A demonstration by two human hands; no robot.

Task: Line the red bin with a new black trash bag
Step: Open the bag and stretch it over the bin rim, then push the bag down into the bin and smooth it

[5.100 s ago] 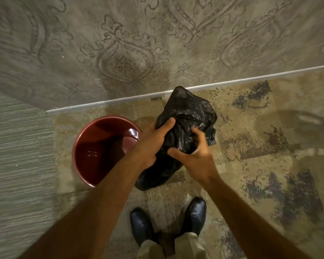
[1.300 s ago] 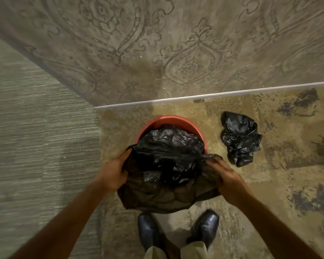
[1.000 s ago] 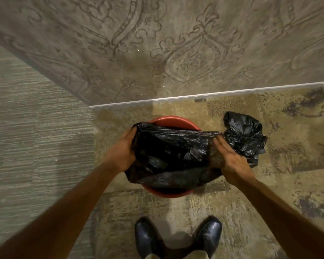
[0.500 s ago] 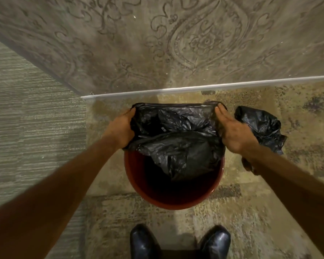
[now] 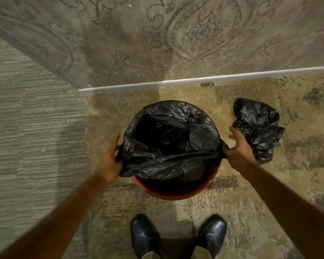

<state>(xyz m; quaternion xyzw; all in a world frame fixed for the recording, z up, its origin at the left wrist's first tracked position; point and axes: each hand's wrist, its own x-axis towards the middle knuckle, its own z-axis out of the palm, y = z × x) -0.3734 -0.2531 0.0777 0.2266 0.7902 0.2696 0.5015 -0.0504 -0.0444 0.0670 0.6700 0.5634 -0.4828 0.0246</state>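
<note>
The round red bin (image 5: pixel 173 193) stands on the carpet in front of my feet. A black trash bag (image 5: pixel 170 139) is stretched over its far rim and sides, with its mouth open. The bag's near edge runs as a taut band across the bin, and the near red rim is bare. My left hand (image 5: pixel 108 161) grips the bag's edge at the bin's left side. My right hand (image 5: pixel 238 148) pinches the edge at the right side, with the other fingers spread.
A crumpled, filled black bag (image 5: pixel 258 128) lies on the carpet right of the bin, just behind my right hand. A patterned wall (image 5: pixel 176 40) with a white baseboard rises behind the bin. My black shoes (image 5: pixel 178 236) stand near the bin.
The bag's far edge has gone down over the bin's far rim. Both hands have slid along the rim toward me, drawing the bag's near edge across the opening.
</note>
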